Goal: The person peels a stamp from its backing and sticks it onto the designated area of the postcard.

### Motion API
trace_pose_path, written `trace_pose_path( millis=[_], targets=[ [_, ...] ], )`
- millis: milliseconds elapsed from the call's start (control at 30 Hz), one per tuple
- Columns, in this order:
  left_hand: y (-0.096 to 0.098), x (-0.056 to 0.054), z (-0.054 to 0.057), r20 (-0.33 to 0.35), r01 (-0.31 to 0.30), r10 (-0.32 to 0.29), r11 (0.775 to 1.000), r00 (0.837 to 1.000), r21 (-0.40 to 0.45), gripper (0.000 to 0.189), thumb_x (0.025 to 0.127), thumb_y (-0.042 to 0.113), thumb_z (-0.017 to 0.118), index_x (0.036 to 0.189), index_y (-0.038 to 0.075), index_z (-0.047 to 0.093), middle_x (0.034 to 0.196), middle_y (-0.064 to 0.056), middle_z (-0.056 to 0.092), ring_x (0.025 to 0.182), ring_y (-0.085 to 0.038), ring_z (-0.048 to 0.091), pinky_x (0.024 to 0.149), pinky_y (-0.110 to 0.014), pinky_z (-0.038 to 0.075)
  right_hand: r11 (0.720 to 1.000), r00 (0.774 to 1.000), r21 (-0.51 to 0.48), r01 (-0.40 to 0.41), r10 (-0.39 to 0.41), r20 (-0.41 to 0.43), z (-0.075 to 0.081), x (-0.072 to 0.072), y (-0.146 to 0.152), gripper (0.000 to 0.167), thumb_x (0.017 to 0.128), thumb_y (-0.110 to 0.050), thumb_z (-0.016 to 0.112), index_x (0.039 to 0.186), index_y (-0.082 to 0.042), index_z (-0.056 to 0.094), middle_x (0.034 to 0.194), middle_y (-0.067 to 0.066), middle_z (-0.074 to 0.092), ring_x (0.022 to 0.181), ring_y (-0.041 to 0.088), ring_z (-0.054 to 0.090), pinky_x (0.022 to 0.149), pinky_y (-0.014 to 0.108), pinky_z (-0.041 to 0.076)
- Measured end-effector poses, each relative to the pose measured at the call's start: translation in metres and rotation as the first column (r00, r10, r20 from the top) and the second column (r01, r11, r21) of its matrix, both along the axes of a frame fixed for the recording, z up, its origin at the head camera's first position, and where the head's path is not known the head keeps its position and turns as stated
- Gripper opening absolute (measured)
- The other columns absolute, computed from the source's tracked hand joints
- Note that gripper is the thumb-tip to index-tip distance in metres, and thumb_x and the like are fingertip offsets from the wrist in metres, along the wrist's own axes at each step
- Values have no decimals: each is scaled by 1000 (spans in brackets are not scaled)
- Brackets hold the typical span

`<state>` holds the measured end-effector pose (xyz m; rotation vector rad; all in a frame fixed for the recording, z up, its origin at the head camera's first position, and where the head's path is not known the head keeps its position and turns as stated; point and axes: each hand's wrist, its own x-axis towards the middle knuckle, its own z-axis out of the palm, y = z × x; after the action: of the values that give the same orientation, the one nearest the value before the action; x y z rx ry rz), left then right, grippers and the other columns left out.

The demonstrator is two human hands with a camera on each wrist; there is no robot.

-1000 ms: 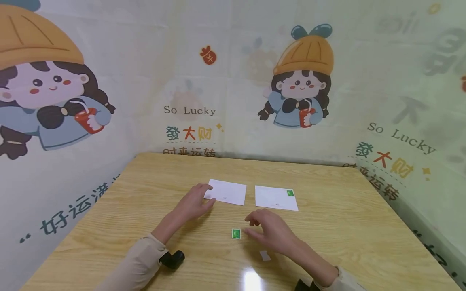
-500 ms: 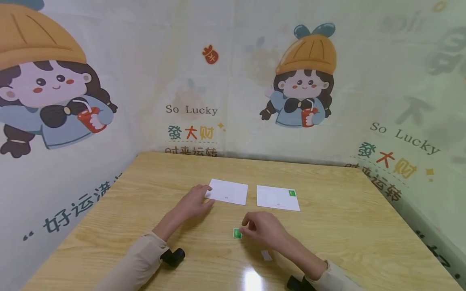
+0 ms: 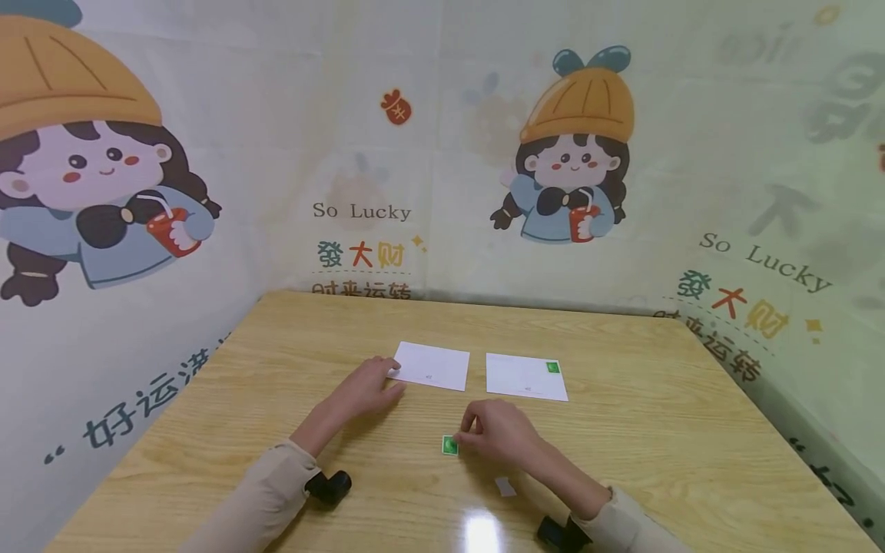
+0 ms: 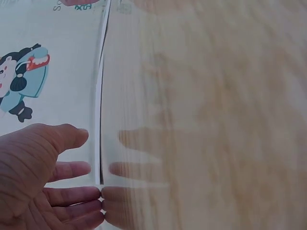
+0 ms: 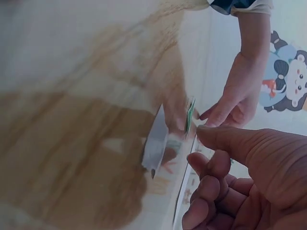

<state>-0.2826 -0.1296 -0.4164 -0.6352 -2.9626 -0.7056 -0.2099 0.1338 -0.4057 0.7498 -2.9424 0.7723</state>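
Observation:
A small green stamp (image 3: 449, 445) lies on the table in front of my right hand (image 3: 499, 434). The right thumb tip reaches the stamp's right edge in the head view; in the right wrist view a gap shows between thumb and forefinger, and the other fingers curl loosely. My left hand (image 3: 364, 390) has its fingers extended, their tips at the left end of a white envelope (image 3: 432, 366). To the right of it lies another white envelope (image 3: 522, 376), bearing a green stamp (image 3: 552, 368) in its upper right corner.
A scrap of white paper (image 3: 505, 487) lies below the right hand, under the forearm's left side. The wooden table (image 3: 622, 415) ends at the back against a printed cloth wall (image 3: 456, 153). Each wrist wears a black camera.
My right hand has shifted slightly left, bringing its thumb to the stamp's edge while its fingers curled in a bit more. The left hand stays by the left envelope.

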Motion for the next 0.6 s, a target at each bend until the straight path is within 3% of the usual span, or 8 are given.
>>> trace_pose_path(
  millis=[267,600],
  targets=[
    [-2,-1,-3,-51,35,-36,999,998,-20,33,97,16,68,117,-11,67,115,-24,67,112,-38,62,99,-51,50,1000,999,-5,12,-12,37,-2,-3,-2,16,86,-25,83,79,-17,71,58,-10,48,54,4,40,47,21,29],
    [-1,2,-3,-54,40,-42,998,998,-40,31,96,16,68,113,-10,68,116,-23,66,112,-39,62,98,-51,51,999,997,-32,1,2,71,-5,-5,-2,17,86,-24,83,78,-18,68,61,-10,52,55,4,42,48,22,31]
  ],
)
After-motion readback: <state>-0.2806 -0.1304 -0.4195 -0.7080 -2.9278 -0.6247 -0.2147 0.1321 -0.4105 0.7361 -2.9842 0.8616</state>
